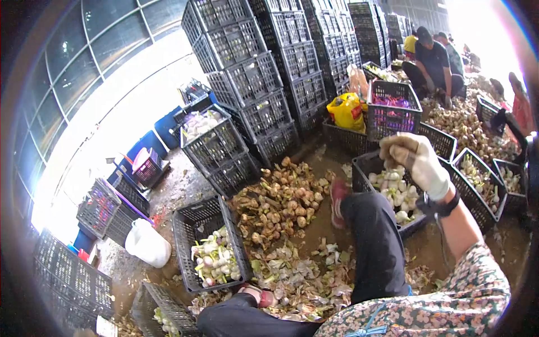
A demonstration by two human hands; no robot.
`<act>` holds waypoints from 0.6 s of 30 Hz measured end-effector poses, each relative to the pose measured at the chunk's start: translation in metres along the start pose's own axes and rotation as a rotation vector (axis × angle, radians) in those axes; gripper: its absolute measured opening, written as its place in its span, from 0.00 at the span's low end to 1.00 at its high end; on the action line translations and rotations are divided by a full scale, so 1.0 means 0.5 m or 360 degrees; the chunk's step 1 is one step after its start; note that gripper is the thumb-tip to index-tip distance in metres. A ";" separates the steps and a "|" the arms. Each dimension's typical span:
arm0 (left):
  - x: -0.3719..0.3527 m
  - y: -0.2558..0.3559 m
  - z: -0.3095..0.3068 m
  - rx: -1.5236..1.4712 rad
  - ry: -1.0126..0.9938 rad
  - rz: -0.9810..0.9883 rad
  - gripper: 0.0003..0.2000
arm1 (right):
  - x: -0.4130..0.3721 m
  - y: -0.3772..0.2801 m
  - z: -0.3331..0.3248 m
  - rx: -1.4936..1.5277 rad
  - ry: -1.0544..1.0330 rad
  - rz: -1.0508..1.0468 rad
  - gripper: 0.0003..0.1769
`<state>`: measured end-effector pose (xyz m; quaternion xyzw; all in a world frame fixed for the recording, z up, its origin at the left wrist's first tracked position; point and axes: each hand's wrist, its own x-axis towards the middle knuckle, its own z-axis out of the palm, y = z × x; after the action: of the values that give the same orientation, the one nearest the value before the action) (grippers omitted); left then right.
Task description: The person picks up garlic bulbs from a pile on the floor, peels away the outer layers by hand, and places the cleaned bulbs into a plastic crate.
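a seated worker's white-gloved right hand [416, 162] is hovering clenched directly above a black plastic crate [362, 168] of peeled white garlic bulbs [393, 188]; whether it is holding anything cannot be told.

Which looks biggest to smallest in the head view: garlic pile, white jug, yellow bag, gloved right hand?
1. garlic pile
2. gloved right hand and white jug: look alike; the hand is nearer the camera, so unranked
3. yellow bag
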<state>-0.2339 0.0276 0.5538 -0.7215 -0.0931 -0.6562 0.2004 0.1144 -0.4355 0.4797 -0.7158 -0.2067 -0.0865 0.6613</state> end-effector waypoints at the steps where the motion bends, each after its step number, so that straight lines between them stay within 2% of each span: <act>1: 0.004 -0.001 0.017 -0.0302 -0.0145 -0.0140 0.20 | 0.039 -0.018 -0.004 -0.0065 -0.0078 -0.0035 0.13; 4: -0.006 0.013 0.131 -0.1224 -0.0671 -0.0554 0.22 | 0.183 -0.027 0.049 -0.0289 -0.0387 0.0014 0.15; 5: -0.035 0.025 0.197 -0.1190 -0.0863 -0.0725 0.22 | 0.239 -0.001 0.085 -0.0410 -0.0491 0.0006 0.16; 6: -0.079 0.044 0.277 -0.1152 -0.1058 -0.0898 0.22 | 0.293 0.044 0.130 -0.0535 -0.0596 0.0003 0.18; 8: -0.188 0.104 0.432 -0.1597 -0.1473 -0.1141 0.18 | 0.403 0.182 0.230 -0.0539 -0.0815 0.0108 0.20; 9: -0.221 0.165 0.493 -0.1598 -0.1679 -0.1466 0.13 | 0.454 0.267 0.290 -0.0685 -0.0902 0.0132 0.20; 10: -0.362 0.170 0.588 -0.1513 -0.1730 -0.1262 0.14 | 0.489 0.354 0.356 -0.0823 -0.0987 0.0157 0.19; 11: -0.454 0.221 0.665 -0.1724 -0.1814 -0.1767 0.16 | 0.513 0.419 0.423 -0.0967 -0.1077 0.0337 0.18; 12: -0.565 0.261 0.735 -0.1925 -0.1674 -0.2007 0.18 | 0.534 0.489 0.489 -0.1112 -0.1168 0.0511 0.16; 14: -0.672 0.336 0.828 -0.1460 -0.1982 -0.1697 0.22 | 0.569 0.681 0.619 -0.1741 -0.1508 0.0209 0.14; 16: -0.831 0.386 0.916 -0.1479 -0.1964 -0.2055 0.26 | 0.567 0.953 0.735 -0.1950 -0.1634 -0.0074 0.13; 18: -0.887 0.428 0.961 -0.1090 -0.2099 -0.2017 0.30 | 0.552 0.896 0.786 -0.2457 -0.2234 -0.0463 0.15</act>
<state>0.2344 0.0893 0.0535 -0.7793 -0.3615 -0.0984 -0.5023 0.4875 -0.0172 0.1378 -0.8005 -0.5161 0.1608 -0.2588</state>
